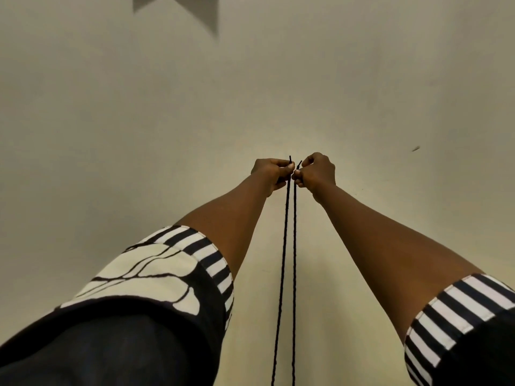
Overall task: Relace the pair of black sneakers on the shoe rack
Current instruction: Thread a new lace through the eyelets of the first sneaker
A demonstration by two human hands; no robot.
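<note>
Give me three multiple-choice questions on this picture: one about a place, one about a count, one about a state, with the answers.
1. Where are the lace tips?
A. Between the left hand and right hand
B. Left of both hands
C. At the bottom edge

2. How many lace strands run down from the hands?
A. One
B. Two
C. Four

3. What is the left hand doing?
A. Lying flat and open
B. Pinching the lace
C. Touching nothing

Answers:
1 A: both tips stick up in the gap between the hands.
2 B: two dark strands run side by side to the bottom edge.
3 B: its fingers are curled round one strand.
</note>
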